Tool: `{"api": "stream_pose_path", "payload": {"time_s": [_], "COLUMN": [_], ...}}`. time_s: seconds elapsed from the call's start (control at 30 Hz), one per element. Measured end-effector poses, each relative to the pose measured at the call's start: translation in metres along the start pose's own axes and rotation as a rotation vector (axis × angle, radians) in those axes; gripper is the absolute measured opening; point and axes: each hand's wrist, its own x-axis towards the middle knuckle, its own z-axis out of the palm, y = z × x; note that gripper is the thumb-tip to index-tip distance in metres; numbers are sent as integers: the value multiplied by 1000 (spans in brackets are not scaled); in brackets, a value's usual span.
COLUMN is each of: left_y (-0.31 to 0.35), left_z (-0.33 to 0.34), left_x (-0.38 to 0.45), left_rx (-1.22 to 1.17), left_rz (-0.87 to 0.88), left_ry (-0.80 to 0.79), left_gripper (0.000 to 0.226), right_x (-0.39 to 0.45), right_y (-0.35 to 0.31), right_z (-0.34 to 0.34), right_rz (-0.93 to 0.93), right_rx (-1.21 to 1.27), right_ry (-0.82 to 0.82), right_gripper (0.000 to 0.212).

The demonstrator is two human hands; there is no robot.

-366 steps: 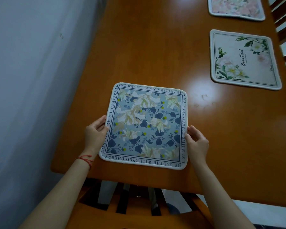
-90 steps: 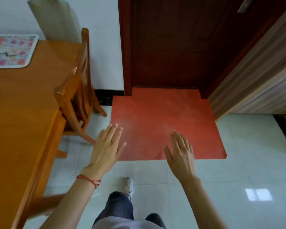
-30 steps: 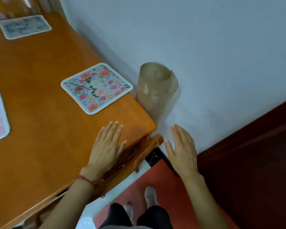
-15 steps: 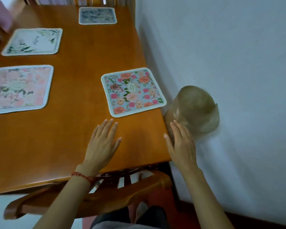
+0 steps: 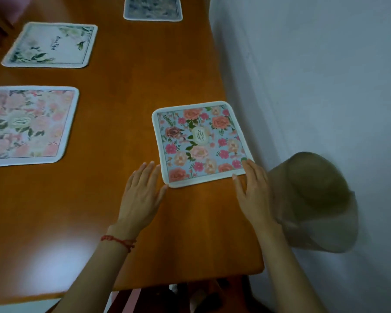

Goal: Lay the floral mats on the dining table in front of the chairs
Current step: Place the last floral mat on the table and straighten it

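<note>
The rose mat [image 5: 200, 143] lay skewed near the table [image 5: 113, 109] edge; both flat, empty hands, left hand [image 5: 142, 193] and right hand [image 5: 253, 190], at its near corners, should have squared it.

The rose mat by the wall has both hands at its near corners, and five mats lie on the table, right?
Not quite: the head view shows four mats, not five. The rose mat has the left hand and right hand at its near corners; the others are the pink mat, white mat and blue mat.

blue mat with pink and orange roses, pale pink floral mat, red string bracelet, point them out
blue mat with pink and orange roses [image 5: 200, 141], head view, centre emblem
pale pink floral mat [image 5: 27, 125], head view, middle
red string bracelet [image 5: 117, 240], head view, top of left wrist
</note>
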Motion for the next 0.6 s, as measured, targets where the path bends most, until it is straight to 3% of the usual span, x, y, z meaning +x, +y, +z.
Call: {"api": "stream_pose_path", "payload": {"time_s": [0.2,0.5,0.6], "left_y": [-14,-13,-8], "left_z": [13,40,45], "left_x": [43,97,104], "left_rx": [-140,-521,-622], "left_rz": [-70,-321,-322], "left_ry": [72,88,142], "left_gripper": [73,56,45], "right_x": [56,126,138], "right_y": [3,28,38], "right_z": [26,74,80], "right_rz": [114,258,281], "right_rx": [52,99,99], "right_ry": [-2,29,27], "right_gripper": [48,43,39]}}
